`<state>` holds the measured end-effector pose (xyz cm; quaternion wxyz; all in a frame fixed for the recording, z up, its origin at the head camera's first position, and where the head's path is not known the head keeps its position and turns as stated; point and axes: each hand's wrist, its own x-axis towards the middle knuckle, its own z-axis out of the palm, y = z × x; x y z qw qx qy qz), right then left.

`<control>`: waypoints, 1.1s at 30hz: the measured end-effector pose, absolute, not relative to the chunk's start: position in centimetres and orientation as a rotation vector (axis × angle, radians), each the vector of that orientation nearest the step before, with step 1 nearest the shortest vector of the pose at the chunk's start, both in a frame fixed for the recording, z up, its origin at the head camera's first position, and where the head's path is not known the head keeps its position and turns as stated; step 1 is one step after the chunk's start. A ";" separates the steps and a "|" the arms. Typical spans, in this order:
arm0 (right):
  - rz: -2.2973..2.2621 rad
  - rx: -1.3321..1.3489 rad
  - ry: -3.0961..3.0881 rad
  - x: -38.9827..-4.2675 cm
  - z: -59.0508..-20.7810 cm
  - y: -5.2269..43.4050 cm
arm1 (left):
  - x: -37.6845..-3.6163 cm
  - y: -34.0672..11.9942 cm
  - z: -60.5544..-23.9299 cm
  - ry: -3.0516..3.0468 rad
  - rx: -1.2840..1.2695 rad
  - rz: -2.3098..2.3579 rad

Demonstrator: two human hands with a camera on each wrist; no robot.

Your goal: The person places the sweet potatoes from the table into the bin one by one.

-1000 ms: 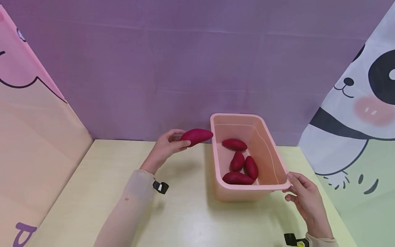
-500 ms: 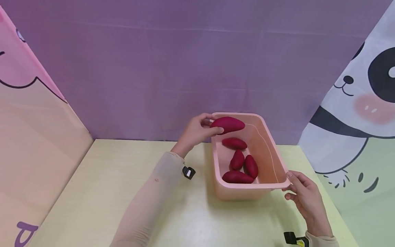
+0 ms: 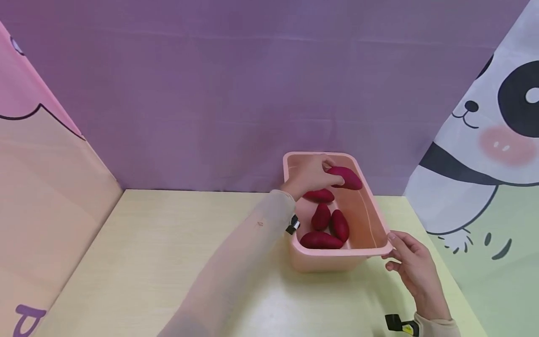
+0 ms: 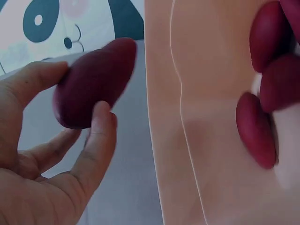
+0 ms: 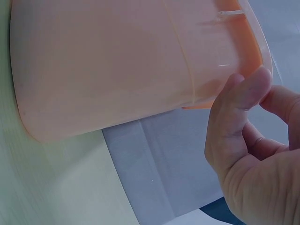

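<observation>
My left hand point(image 3: 312, 175) pinches a purple-red sweet potato point(image 3: 347, 178) between thumb and fingers, above the back part of a pink plastic bin point(image 3: 337, 252). The left wrist view shows this sweet potato point(image 4: 93, 86) gripped at one end, its other end free. Several more sweet potatoes point(image 3: 321, 240) lie on the bin's floor; the rearmost is partly hidden by my left hand. At the bin's near right corner, my right hand point(image 3: 417, 269) pinches the rim. In the right wrist view, its thumb and fingers meet at the bin's rim point(image 5: 267, 51).
The bin stands on a pale wooden table point(image 3: 168, 243), near its back edge. Behind rises a purple cloth wall point(image 3: 219, 107). Printed cloth panels flank both sides, with a panda point(image 3: 484, 117) on the right one.
My left hand has carried the sweet potato rightward, from left of the bin to over its inside. The right hand keeps its hold on the rim. The head view has shifted slightly.
</observation>
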<state>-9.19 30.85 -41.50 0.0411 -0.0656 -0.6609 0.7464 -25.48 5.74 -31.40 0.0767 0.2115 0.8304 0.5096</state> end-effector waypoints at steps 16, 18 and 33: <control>2.286 -0.212 -2.007 -9.0 -41.6 30.5 | -24.0 9.6 -33.6 2.614 0.831 0.768; 2.293 -0.205 -2.005 -9.1 -41.7 30.4 | -23.9 9.6 -34.1 2.593 0.801 0.724; 2.283 -0.217 -2.027 -9.2 -41.6 30.2 | -23.1 8.6 -32.3 2.548 0.820 0.874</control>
